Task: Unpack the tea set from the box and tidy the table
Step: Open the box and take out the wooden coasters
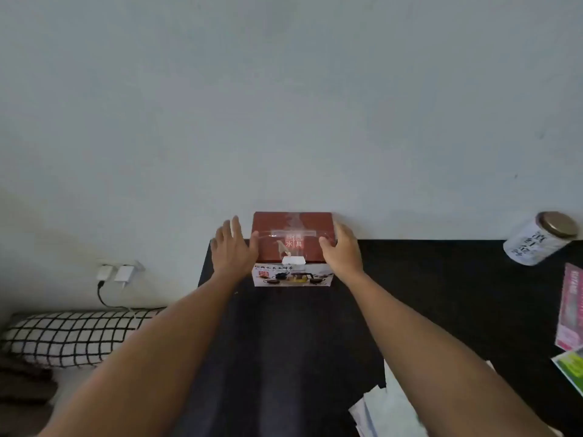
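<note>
Box: red-brown tea set box (293, 244), closed, sealed with clear tape across the lid; small white tab at the front edge of the lid; front panel printed with teapot and cups. Sits at the far edge of the bench, back against the wall.
Left hand: left hand (232, 250) at the box's left side, fingers spread and extended, thumb touching the lid's left edge; grip open, nothing held.
Right hand: right hand (342, 249) laid on the box's right edge, fingers curled over the lid's corner, thumb on top; grip resting on the box, not fully closed around it.
Bench: black bench (441, 288), box near its far left corner.
Tin: white cylindrical tin (538, 239) with metal lid, tilted, far right of the bench, well apart from the box.
Papers: pink printed packet (571, 310) and green leaflet (572, 369) at the right edge; white sheets (388, 408) at the near right.
Wall: plain pale wall (284, 105); two white chargers (118, 272) plugged in low at left, cables hanging.
Beside bench: black-and-white checked pillow (66, 337), lower left.
</note>
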